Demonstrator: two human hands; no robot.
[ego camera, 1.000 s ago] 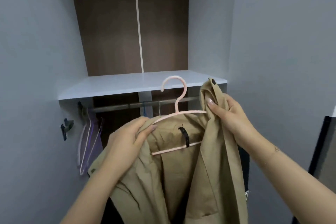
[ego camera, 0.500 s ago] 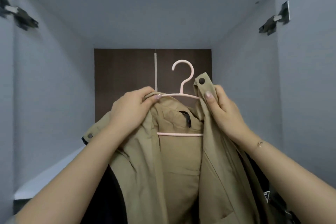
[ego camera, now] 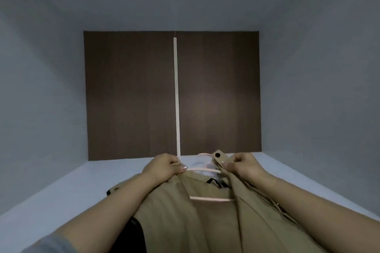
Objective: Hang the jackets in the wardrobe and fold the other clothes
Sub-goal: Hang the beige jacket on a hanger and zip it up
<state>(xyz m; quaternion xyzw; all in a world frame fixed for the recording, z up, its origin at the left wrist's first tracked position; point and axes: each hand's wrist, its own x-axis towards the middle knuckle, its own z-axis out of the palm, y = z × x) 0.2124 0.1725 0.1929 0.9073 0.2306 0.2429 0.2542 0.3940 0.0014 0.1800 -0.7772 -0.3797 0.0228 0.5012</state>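
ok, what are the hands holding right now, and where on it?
Both grip the beige jacket on the pink hanger: left hand at the left shoulder by the hanger arm, right hand at the right collar edge.

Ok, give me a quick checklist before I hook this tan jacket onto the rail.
1. Left hand grips the jacket shoulder: ok.
2. Right hand grips the other shoulder by the snap tab: ok.
3. Jacket sits on the pink hanger: ok.
4. Hanger hook free of cloth: cannot tell, it is mostly hidden.
5. Rail in sight: not ok, only the grey shelf and brown back panel show.
6. Free space on the rail: cannot tell.
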